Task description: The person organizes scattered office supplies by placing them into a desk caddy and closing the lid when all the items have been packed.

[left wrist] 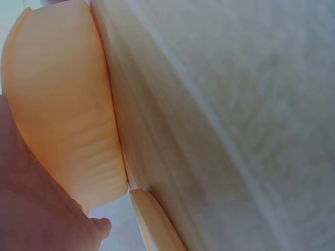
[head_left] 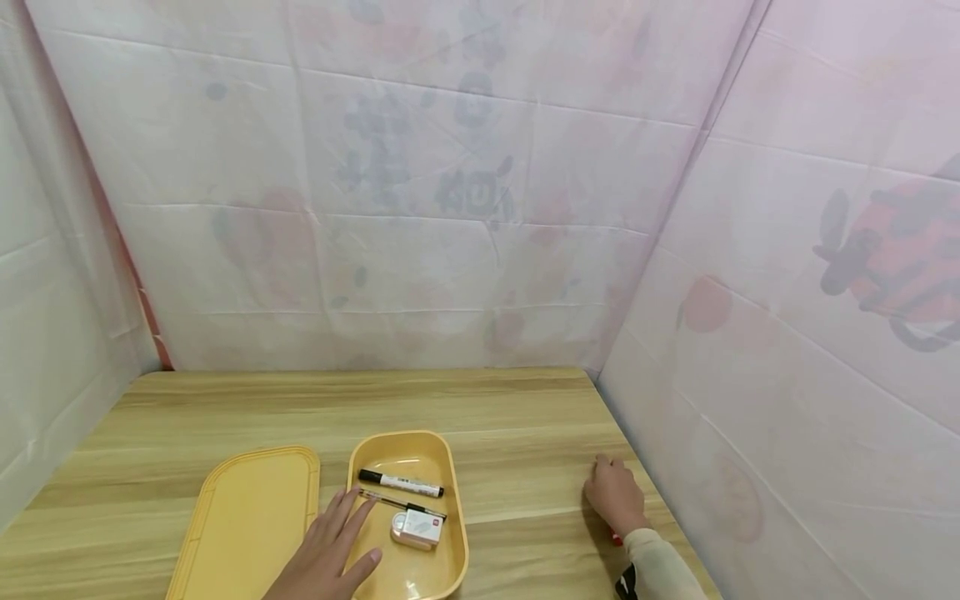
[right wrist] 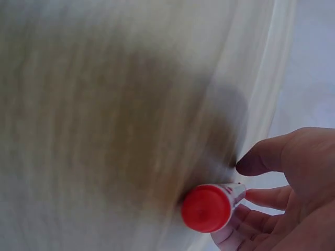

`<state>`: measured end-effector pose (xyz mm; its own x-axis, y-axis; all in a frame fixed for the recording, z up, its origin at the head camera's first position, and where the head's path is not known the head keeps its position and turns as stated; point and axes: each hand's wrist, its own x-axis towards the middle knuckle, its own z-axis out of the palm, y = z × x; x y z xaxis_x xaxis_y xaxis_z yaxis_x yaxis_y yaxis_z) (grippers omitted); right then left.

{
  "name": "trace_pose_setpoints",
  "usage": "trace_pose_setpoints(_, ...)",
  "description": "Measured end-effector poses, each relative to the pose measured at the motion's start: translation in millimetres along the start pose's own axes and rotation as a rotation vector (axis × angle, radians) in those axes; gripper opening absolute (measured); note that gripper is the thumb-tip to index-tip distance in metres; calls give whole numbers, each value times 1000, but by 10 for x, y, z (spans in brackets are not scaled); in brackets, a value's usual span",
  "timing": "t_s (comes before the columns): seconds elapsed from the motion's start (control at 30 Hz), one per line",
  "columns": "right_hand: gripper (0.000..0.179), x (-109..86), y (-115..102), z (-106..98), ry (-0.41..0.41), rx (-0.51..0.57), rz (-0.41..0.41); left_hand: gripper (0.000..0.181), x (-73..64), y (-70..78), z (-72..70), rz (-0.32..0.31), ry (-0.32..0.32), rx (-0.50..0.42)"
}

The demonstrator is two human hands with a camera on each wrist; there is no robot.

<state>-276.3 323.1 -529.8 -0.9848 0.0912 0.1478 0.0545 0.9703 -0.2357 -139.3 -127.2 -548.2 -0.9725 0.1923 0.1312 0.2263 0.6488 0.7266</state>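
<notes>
My left hand (head_left: 330, 537) lies over the left rim of a yellow plastic box (head_left: 457, 533), its fingers spread and fairly straight. From the left wrist view, that hand (left wrist: 42, 204) shows beside the outer wall of the box (left wrist: 63, 104). Inside the box are a black-and-white marker (head_left: 408, 483), a pen (head_left: 405, 502) and a small white box-like item (head_left: 422, 529). At the right of the table, my right hand (head_left: 617, 493) has its fingers curled round a white tube with a red cap (right wrist: 207, 208). Its thumb appears slightly apart from the tube.
A flat yellow lid (head_left: 251, 525) lies left of the box on the wood-grain table (head_left: 517, 450). Printed pale sheets (head_left: 420, 275) hang along the back and both sides. The right sheet (head_left: 720, 433) runs close beside my right hand.
</notes>
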Motion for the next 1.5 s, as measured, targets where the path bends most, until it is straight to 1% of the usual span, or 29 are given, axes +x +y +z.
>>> trace_pose_setpoints(0.23, 30, 8, 10, 37, 38, -9, -27, 65, 28, -2, -37, -28, -35, -21)
trace_pose_setpoints(0.33, 30, 21, 13, 57, 38, -3, -32, 65, 32, -6, -40, -24, -32, -18)
trace_pose_setpoints(0.47, 31, 37, 42, 91, 31, -2, -30, 65, 17, -18, -23, -7, -8, -18)
trace_pose_setpoints(0.73, 27, 24, 2, 6, 60, 21, -55, 63, 10, -20, -11, 11, 7, 4)
trace_pose_setpoints(0.87, 27, 33, -53, -21, 73, 28, -82, 63, 14, -19, -20, 31, 17, 37)
trace_pose_setpoints(0.93, 26, 39, -82, -26, 75, 31, -92, 64, 9, -18, -20, 25, 12, 30)
trace_pose_setpoints(1.1, 36, 59, -167, -35, 67, 31, -112, 67, 11, -19, -33, -22, -33, -9)
trace_pose_setpoints(1.27, 43, 71, -310, -78, 69, 20, -161, 68, 37, -27, -56, -53, -83, -14)
trace_pose_setpoints(1.43, 45, 77, -485, -144, 86, 22, -194, 67, 42, -35, -61, -38, -84, 29)
trace_pose_setpoints(1.5, 45, 82, -551, -172, 89, 32, -195, 67, 43, -33, -61, -38, -85, 31)
